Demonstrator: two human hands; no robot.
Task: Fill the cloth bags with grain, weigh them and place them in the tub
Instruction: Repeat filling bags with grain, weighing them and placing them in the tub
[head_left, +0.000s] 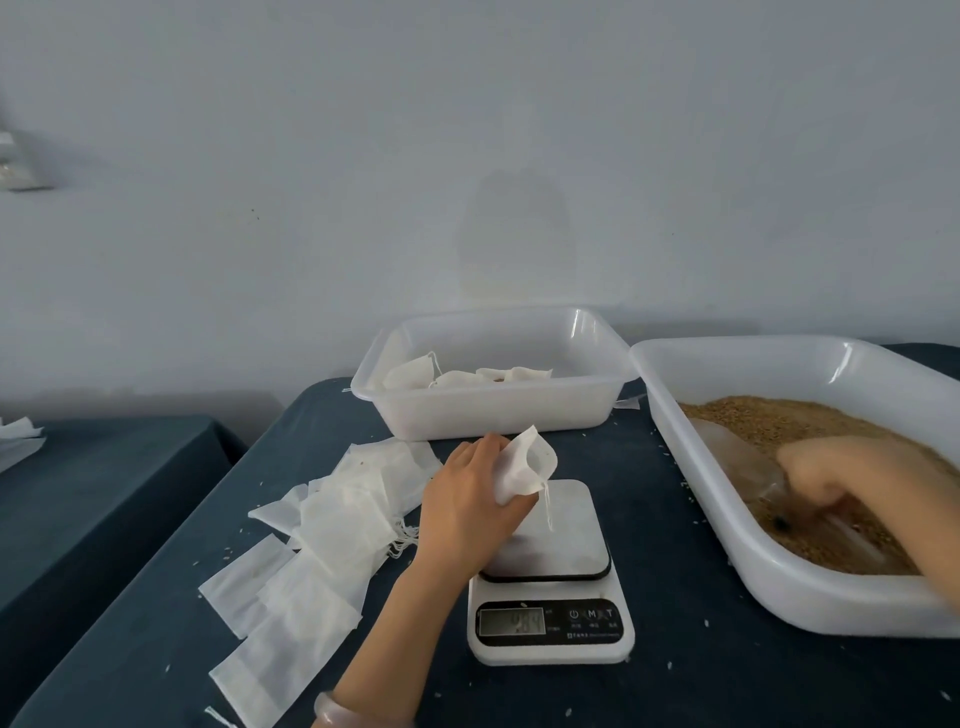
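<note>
My left hand (470, 501) grips a small white cloth bag (523, 465) with its mouth held open, just above the platform of a white digital scale (550, 571). A drawstring hangs from the bag. My right hand (841, 480), blurred by motion, holds a clear plastic scoop (748, 470) down in the brown grain (779, 421) inside a large white tub (691, 467) on the right. Behind the scale stands a second white tub (493, 410) with several filled bags (457, 376) lying in it.
Several flat white bags (311, 551) lie spread on the dark blue tablecloth (675, 686) to the left of the scale. Loose grains are scattered on the cloth. Another dark table (93, 493) stands to the left across a gap. A pale wall rises behind.
</note>
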